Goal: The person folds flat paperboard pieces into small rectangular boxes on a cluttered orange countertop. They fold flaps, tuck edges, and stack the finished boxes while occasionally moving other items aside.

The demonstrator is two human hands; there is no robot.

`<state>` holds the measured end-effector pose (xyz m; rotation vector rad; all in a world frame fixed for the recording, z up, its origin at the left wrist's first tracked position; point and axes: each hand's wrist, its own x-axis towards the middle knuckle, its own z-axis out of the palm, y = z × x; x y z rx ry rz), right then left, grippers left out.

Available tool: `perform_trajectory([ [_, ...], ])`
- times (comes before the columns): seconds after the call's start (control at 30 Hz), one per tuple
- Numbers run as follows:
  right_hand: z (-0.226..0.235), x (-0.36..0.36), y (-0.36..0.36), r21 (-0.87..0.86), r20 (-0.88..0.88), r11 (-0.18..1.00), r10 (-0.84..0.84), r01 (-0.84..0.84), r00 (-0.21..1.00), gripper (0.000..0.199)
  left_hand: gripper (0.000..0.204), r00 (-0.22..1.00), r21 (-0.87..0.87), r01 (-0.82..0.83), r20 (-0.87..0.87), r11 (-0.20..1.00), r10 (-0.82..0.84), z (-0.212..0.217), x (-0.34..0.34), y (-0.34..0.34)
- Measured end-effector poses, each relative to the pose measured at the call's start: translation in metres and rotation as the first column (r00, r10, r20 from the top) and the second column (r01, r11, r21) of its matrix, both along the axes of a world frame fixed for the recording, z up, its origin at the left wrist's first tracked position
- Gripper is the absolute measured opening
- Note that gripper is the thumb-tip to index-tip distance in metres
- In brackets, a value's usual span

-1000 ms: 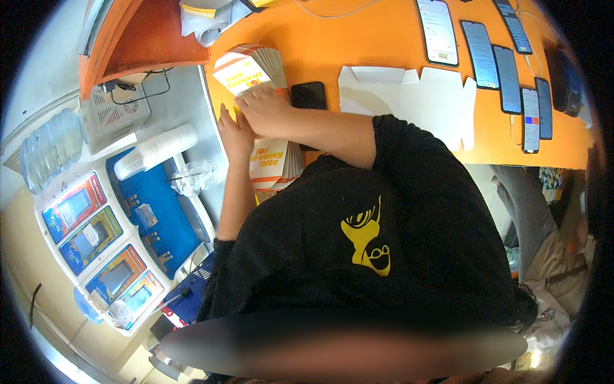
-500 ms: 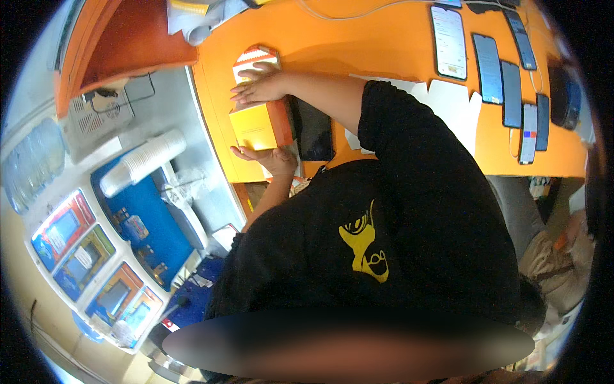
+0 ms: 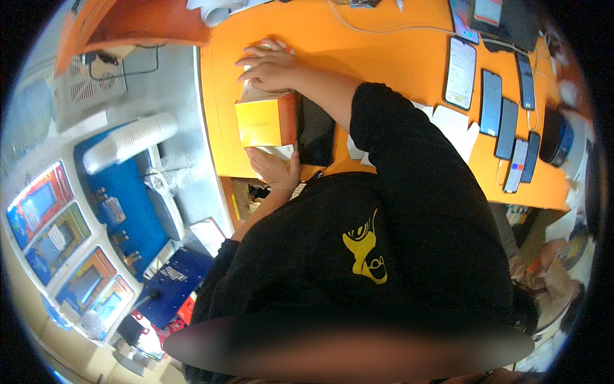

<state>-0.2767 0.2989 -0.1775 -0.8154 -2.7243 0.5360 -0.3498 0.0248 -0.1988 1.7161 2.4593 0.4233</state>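
Note:
A yellow and orange cardboard box (image 3: 263, 121) lies on the orange counter, a white panel or flap (image 3: 279, 152) sticking out at its near end. My right hand (image 3: 267, 66) is laid over the far end, its fingers spread and curled across the edge and covering much of that part. At the near end my left hand (image 3: 272, 168) presses against the white panel with its fingers and thumb. The box is held between my two hands. Right beside it, partly under my right forearm, lies a black tablet or large phone (image 3: 316, 136).
White sheets or opened card (image 3: 455, 131) lie right of my arm. Several phones, among them one with a lit white screen (image 3: 460, 72), rest at the right with cables (image 3: 396, 27). A stack of white cups (image 3: 131, 142) and blue display panels (image 3: 121, 211) stand left of the counter.
My right hand has slid toward the far end of the box. My left hand has come up against the near end, where a white panel now shows. The whole view has shifted slightly.

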Motion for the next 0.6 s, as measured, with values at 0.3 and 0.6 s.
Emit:
perform_trajectory([
  [0.3,0.000,0.003,0.005,-0.035,-0.072,0.999,0.016,-0.019,0.997,0.028,0.114,0.967,0.245,0.174,0.139,0.954,-0.212,-0.008,-0.008,-0.012],
  [0.6,-0.007,0.003,0.001,0.082,0.001,0.996,0.021,-0.021,1.000,0.034,0.113,0.992,0.199,0.105,0.046,0.974,-0.116,0.013,0.005,0.001],
])
